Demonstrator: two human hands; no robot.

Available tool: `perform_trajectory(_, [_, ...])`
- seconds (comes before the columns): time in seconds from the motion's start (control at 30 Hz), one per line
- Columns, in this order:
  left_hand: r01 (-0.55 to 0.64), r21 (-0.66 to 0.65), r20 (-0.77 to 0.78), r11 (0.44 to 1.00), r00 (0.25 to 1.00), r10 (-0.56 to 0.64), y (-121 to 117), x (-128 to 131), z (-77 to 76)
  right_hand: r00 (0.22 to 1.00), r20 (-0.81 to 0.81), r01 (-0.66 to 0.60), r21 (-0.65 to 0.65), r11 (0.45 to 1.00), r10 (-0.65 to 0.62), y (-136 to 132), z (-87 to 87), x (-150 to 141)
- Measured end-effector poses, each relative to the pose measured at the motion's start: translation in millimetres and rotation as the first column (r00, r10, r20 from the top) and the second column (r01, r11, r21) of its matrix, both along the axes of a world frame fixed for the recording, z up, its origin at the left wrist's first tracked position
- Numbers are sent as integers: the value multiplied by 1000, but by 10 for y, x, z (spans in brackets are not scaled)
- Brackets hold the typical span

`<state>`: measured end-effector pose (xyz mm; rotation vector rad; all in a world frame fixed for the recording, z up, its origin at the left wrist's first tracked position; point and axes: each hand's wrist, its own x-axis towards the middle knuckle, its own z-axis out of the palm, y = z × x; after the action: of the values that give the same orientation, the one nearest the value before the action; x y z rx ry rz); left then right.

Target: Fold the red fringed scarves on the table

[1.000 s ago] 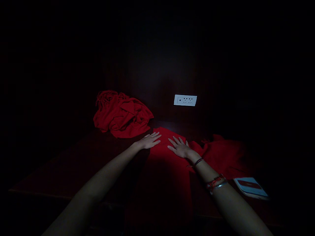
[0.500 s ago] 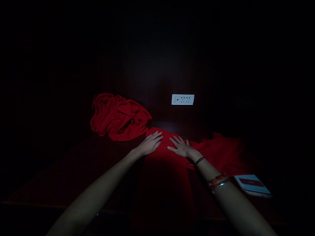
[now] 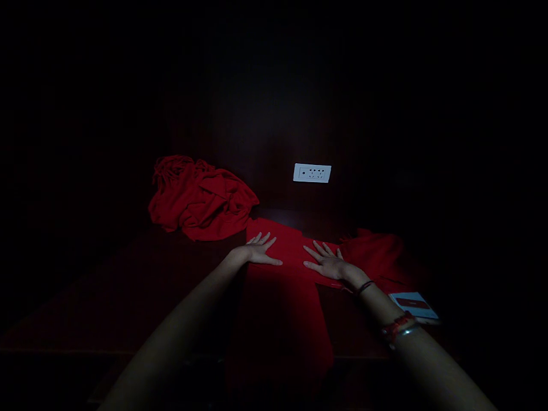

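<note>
A long red cloth (image 3: 282, 302) lies spread over the dark table and hangs over its front edge. My left hand (image 3: 261, 251) rests on its left side, palm down with the fingers spread. On the right, my right hand (image 3: 325, 261) lies flat, fingers apart, on a red part that reaches sideways. Beyond that hand is a loose, rumpled red fabric (image 3: 377, 254); whether it is one piece with the cloth I cannot tell. Neither hand grips anything.
A crumpled red fringed scarf (image 3: 205, 200) is heaped at the back left of the table (image 3: 141, 302). A phone-like flat device (image 3: 414, 307) with a lit face lies beyond my right forearm. A white socket plate (image 3: 312, 173) is on the back wall. The surroundings are very dark.
My hands have moved apart over the cloth, the left slightly left and the right to the right. The view has shifted a little. The left thumb now sticks out sideways.
</note>
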<state>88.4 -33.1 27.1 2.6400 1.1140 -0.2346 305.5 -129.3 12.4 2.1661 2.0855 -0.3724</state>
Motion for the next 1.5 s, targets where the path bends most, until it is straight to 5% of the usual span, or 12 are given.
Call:
perform_trajectory(0.1, [-17,87,71,996,997,10,-34,11,-59,999,22,30,-14,999,-29,-26,72,-6])
perform_trajectory(0.27, [23,338,235,941,966,-108,-40,62,-236,997,-4,-75,158,985,77,66,151,-372])
perform_trajectory(0.47, [5,170,105,985,994,-23,33,57,-227,990,-56,-128,-21,992,127,-32,67,-377])
perform_trajectory(0.67, [11,79,79,997,997,-17,-30,49,-108,995,-47,-92,-38,995,90,-77,135,-297])
perform_trajectory(0.9, [30,149,133,988,990,-50,-74,-21,-142,994,3,-105,71,992,106,133,89,-528])
perform_trajectory(1.2, [24,236,139,971,989,-58,16,17,-268,999,34,21,28,999,-22,-131,84,-17])
perform_trajectory(1.37, [32,248,129,968,989,-66,1,24,-265,1000,1,14,211,977,-14,-59,76,-306])
perform_trajectory(1.5, [50,259,111,964,990,-81,24,3,-265,997,-9,-75,161,984,77,-22,1,-464])
